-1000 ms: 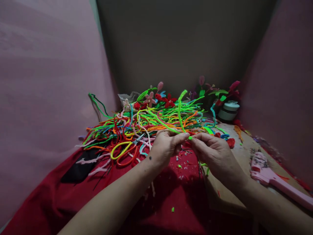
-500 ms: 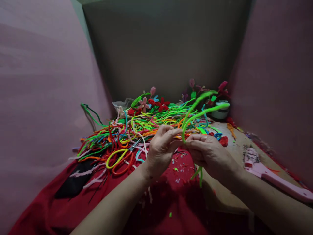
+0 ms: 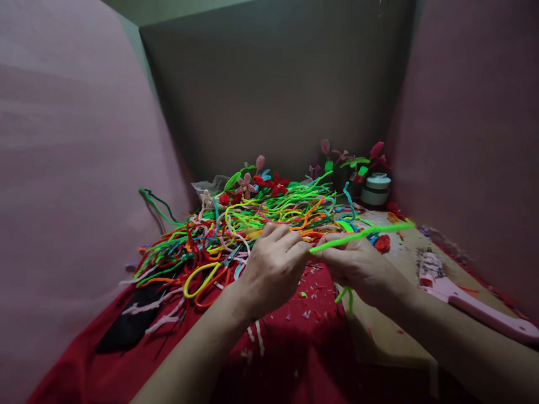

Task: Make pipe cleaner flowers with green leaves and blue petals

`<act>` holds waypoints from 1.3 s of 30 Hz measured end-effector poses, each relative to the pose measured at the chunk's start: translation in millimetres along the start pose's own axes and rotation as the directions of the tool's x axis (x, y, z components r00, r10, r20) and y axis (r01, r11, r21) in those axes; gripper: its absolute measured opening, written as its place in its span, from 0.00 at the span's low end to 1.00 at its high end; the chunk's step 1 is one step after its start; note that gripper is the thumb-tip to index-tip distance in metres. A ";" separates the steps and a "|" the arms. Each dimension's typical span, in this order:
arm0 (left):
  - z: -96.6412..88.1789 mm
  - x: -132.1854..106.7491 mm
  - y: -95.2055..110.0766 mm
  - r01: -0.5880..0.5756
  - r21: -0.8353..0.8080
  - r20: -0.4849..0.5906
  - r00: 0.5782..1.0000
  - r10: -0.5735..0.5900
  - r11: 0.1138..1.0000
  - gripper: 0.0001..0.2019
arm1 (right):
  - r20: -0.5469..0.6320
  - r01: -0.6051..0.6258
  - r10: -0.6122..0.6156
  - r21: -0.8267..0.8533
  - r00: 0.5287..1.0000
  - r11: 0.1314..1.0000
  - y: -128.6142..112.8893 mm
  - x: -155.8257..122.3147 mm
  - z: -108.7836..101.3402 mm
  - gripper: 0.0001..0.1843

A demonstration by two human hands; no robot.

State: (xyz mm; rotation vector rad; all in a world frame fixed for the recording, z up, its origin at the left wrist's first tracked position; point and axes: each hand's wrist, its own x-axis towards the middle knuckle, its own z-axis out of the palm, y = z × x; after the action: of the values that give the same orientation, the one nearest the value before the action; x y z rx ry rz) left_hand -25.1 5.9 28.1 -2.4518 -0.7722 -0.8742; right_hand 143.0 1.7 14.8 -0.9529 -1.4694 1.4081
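Right hand (image 3: pixel 360 266): my fingers were pinched closed on a bright green, fuzzy wire stem (image 3: pixel 370 230).
Left hand (image 3: pixel 273 269): curled at its near end, fingertips hidden; I couldn't tell whether they gripped.
Green stem: ran out over my right hand.
Bend: pulling hard could have kinked the wire; a loose pinch could have let it slip.
Beyond: a heap of multicoloured fuzzy stems (image 3: pixel 290 205) could have snagged it.

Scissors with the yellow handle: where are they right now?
In the head view, the scissors lie left of centre, at the near edge of the fuzzy-stem pile, just left of the left hand.
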 end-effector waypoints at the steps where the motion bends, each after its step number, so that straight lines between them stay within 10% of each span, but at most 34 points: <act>1: -2.1 0.7 1.4 0.021 -0.014 0.030 0.999 -0.021 1.000 0.09 | 0.001 0.028 -0.028 -0.056 1.000 0.998 -0.9 -0.6 -0.1 0.16; 10: -13.3 7.1 16.9 0.255 -0.090 0.114 0.963 -0.244 0.963 0.06 | -0.014 0.351 -0.481 -0.665 0.876 0.659 -6.5 -19.1 10.6 0.08; 16: -22.0 8.0 18.7 0.076 -0.030 0.006 0.997 -0.076 0.997 0.08 | -0.086 0.104 -0.112 -0.089 0.990 0.991 -12.7 -18.8 7.8 0.09; 22: -32.9 5.3 13.7 -0.144 -0.009 0.007 0.990 0.144 0.990 0.07 | 0.102 -0.138 0.109 0.355 0.989 0.925 -13.4 -18.4 2.1 0.11; 32: -38.8 6.7 21.6 0.117 -0.390 0.032 0.993 -0.113 0.913 0.05 | -0.028 0.037 -0.032 0.179 0.999 0.983 -21.6 -28.6 11.8 0.08; 35: -43.1 11.2 26.1 0.364 -0.531 0.196 0.931 -0.306 0.766 0.05 | -0.082 0.174 -0.176 -0.032 0.981 0.984 -21.6 -32.9 14.6 0.07; 39: -43.0 16.6 26.6 0.701 -0.643 0.578 0.708 -0.405 0.308 0.08 | -0.035 0.399 -0.478 -0.501 0.877 0.768 -11.8 -39.4 14.9 0.06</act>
State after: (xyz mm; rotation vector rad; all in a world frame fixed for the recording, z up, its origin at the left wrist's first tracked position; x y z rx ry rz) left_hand -16.5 -31.9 64.7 -3.2673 -1.7890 -1.3777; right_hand 142.5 -41.1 23.7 -0.9049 -1.8135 0.6108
